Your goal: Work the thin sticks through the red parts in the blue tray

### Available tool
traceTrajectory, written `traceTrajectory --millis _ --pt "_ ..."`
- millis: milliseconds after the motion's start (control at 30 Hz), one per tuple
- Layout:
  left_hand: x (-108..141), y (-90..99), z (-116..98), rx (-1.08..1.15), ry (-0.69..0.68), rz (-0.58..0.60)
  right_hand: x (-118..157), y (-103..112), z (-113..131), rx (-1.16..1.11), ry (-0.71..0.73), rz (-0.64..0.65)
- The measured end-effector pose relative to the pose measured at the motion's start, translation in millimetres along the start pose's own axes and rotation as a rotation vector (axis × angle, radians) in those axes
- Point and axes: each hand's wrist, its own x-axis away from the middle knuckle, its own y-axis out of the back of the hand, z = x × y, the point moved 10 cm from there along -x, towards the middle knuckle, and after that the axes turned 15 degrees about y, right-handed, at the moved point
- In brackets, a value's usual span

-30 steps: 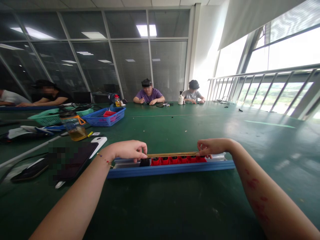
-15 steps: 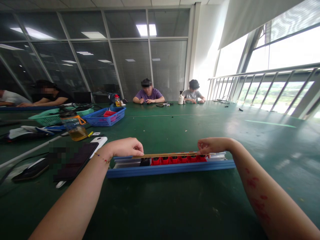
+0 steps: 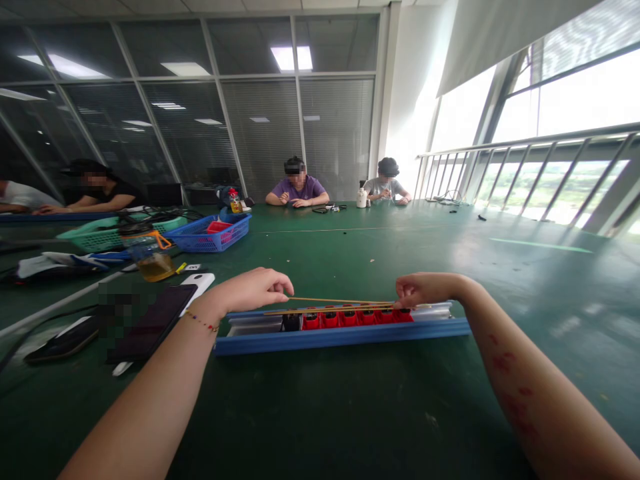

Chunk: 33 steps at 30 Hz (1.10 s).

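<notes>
A blue-sided rail (image 3: 345, 339) with a silvery channel lies across the table before me. Several red blocks (image 3: 349, 320) with dark tops sit in a row in its channel, beside a black block (image 3: 291, 323) on the left. Above the rail's left end, my left hand (image 3: 263, 289) pinches one end of a thin yellow-brown strip (image 3: 325, 300). A second thin strip (image 3: 300, 311) runs low along the rail's top. My right hand (image 3: 417, 291) is closed at the right ends of the strips; its fingertips partly hide them, and whether it grips one or both is unclear.
On the left are a dark tablet (image 3: 153, 327), a black pouch-like item (image 3: 63, 337), a bottle of amber liquid (image 3: 153, 260), a blue basket (image 3: 215, 237) and a green basket (image 3: 103, 233). Across the table sit two people; others sit at far left. A railing (image 3: 530, 167) stands right.
My left hand has risen slightly, lifting the left end of one strip away from the other, which stays low over the rail. My right hand has barely moved.
</notes>
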Motion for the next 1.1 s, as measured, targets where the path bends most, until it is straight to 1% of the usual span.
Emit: traceTrajectory --millis 67,133,267,333,367,433,567,633,700,800,900,1000,1100 --pt "5.6 15.3 -6.4 -0.033 -0.022 -0.118 1.4 3.4 -3.1 0.032 -0.017 -0.016" --pt "11.0 32.3 -5.7 -0.064 -0.012 -0.240 5.2 8.6 -7.6 0.044 -0.036 -0.045" --pt "15.9 61.7 16.6 -0.064 0.064 -0.452 19.6 26.4 -14.8 0.027 -0.046 -0.155" --pt "12.8 68.4 29.5 -0.058 0.092 -0.532 27.2 38.8 -13.9 0.060 -0.043 -0.234" --pt "8.6 67.5 35.1 -0.059 0.105 -0.547 29.7 43.7 -11.6 0.086 -0.041 -0.263" --pt "-5.4 56.4 42.8 -0.065 0.123 -0.513 29.6 46.0 -3.4 0.131 -0.021 -0.257" --pt "-37.4 18.8 48.4 -0.064 0.131 -0.386 16.4 26.2 14.6 0.108 0.072 -0.087" --pt "-49.6 0.4 51.4 -0.059 0.137 -0.339 11.5 17.4 16.4 0.068 0.099 -0.032" --pt "-58.3 -14.7 55.7 -0.057 0.146 -0.313 9.4 12.8 12.5 0.044 0.094 -0.010" --pt "-67.9 -34.9 61.7 -0.036 0.147 -0.259 9.0 11.4 8.0 0.024 0.073 -0.010" --pt "-74.8 -49.9 65.9 -0.021 0.151 -0.206 9.0 14.4 15.4 0.050 0.092 -0.024" --pt "-78.8 -57.2 68.3 -0.033 0.158 -0.185 12.0 23.5 23.0 0.099 0.101 -0.074" --pt "-80.1 -58.5 68.3 -0.033 0.152 -0.183 22.0 39.6 15.8 0.161 0.065 -0.166"
